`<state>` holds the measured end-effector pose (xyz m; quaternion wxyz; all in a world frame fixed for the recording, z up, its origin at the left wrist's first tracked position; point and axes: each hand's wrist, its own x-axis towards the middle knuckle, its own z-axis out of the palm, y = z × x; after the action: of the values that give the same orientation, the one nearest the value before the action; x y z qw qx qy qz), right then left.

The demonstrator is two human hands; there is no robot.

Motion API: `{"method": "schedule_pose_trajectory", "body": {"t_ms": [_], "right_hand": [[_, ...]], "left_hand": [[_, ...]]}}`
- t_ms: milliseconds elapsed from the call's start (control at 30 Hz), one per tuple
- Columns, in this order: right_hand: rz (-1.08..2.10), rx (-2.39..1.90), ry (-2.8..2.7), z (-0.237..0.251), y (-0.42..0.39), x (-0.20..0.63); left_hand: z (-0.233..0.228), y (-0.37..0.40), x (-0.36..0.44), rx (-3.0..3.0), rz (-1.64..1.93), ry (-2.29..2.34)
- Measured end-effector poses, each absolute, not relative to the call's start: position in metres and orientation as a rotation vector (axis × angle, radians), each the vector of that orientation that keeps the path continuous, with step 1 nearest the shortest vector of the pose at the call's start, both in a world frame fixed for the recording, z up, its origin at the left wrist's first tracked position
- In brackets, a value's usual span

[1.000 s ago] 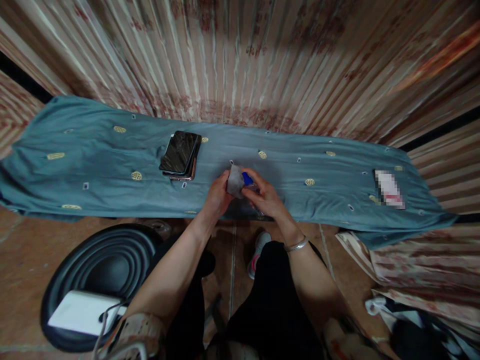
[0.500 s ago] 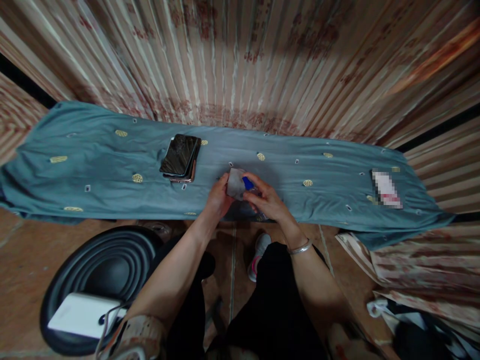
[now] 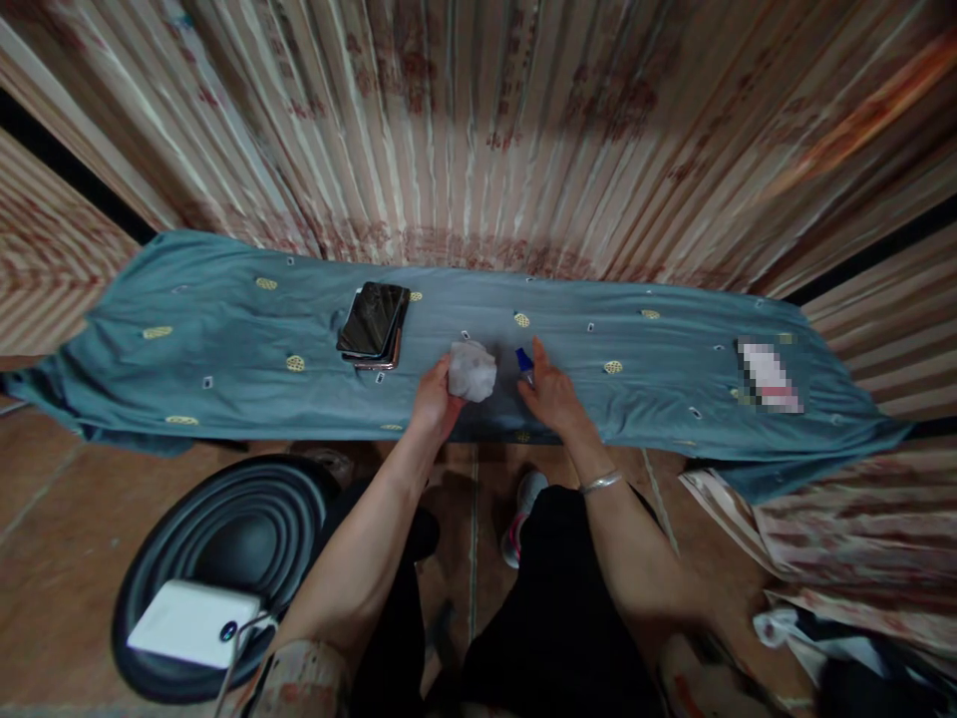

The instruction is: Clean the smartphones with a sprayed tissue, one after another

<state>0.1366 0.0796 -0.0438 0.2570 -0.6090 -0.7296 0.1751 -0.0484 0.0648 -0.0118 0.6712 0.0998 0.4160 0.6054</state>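
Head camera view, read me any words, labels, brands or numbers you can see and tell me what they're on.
No text can be read.
Card at the right end of the teal cloth: white with a red patch, print blurred out.
Small bottle with a blue cap by the right hand: label too small to tell.
Stacked phones: dark screens, no text visible.
White device on the floor: no print visible.

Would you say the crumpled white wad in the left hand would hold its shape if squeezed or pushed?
Probably not: the crumpled white wad looks soft and creased, so it would likely squash. The left hand pinches it by fingertips alone, suggesting it is light. Its lumpy shape seems unlikely to roll.
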Motion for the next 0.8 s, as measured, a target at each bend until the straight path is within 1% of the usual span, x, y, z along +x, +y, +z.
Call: {"method": "schedule_pose_trajectory", "body": {"t_ms": [133,200,233,300,367,400,500,667,800], "right_hand": [[0.407,-1.620,-1.915,-0.041,0.085,0.135],[0.541,-1.527,-1.760,-0.037,0.083,0.130],[0.681,-1.473,-1.657,-0.035,0.081,0.125],[1.099,-1.336,-1.401,-0.032,0.076,0.110],[1.538,-1.086,-1.133,-0.032,0.070,0.090],[1.673,-0.961,-1.005,-0.032,0.067,0.080],[1.748,-0.816,-0.800,-0.034,0.064,0.055],[1.782,-0.777,-0.596,-0.035,0.067,0.037],[1.824,-0.793,-0.521,-0.033,0.074,0.036]], "left_hand": [[-0.003,0.056,-0.050,0.213,1.346,0.934],[0.000,0.052,-0.051,0.209,1.344,0.927],[0.002,0.051,-0.051,0.208,1.346,0.919],[0.005,0.048,-0.052,0.213,1.344,0.901],[0.007,0.045,-0.052,0.229,1.332,0.887],[0.008,0.044,-0.052,0.241,1.326,0.880],[0.008,0.040,-0.053,0.306,1.361,0.875],[0.003,0.038,-0.060,0.515,1.455,0.951],[-0.006,0.042,-0.088,0.726,1.518,1.251]]}}
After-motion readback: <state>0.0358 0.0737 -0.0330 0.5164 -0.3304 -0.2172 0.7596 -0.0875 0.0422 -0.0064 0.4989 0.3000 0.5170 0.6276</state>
